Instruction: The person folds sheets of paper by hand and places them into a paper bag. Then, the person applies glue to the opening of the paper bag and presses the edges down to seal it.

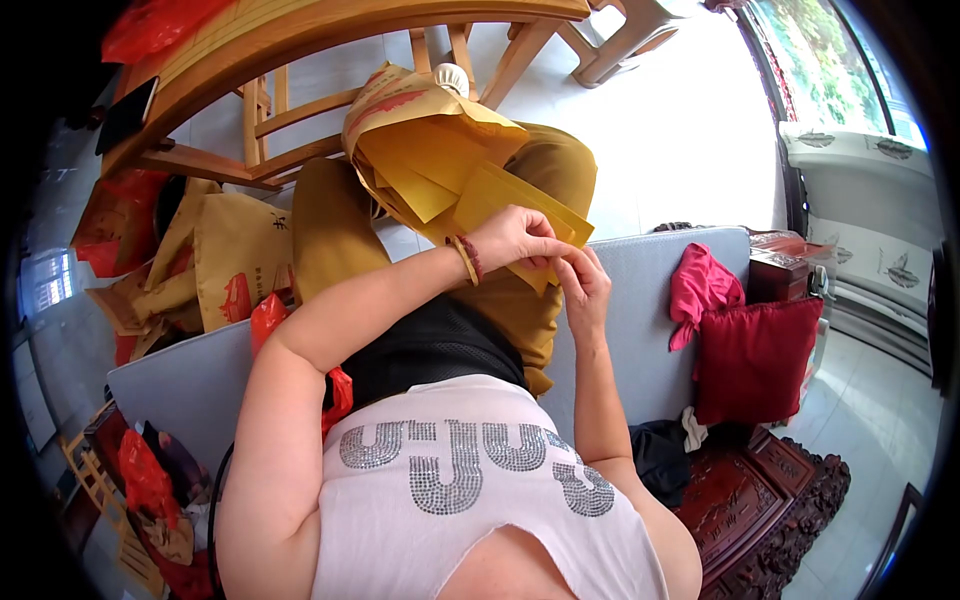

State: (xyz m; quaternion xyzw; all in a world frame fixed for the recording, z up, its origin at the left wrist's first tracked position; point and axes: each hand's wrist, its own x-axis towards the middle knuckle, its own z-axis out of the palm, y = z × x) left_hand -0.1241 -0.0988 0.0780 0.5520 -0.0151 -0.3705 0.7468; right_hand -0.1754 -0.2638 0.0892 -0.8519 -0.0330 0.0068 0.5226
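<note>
Thin yellow paper sheets (510, 193) lie over the lap (531, 325).
The left hand (510, 240) and the right hand (586, 286) meet there, both pinched narrow; whether they grip paper, I cannot tell. A brown paper bag with red print (383, 103) is between the knees (565, 160).

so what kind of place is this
Probably a living room in someone's home: there's ornately carved dark wooden furniture, a plump red cushion and a wooden table.

single head-worn view, wide, steeply down over shirt (470, 460) onto left hand (510, 243), right hand (585, 285), close.
</note>
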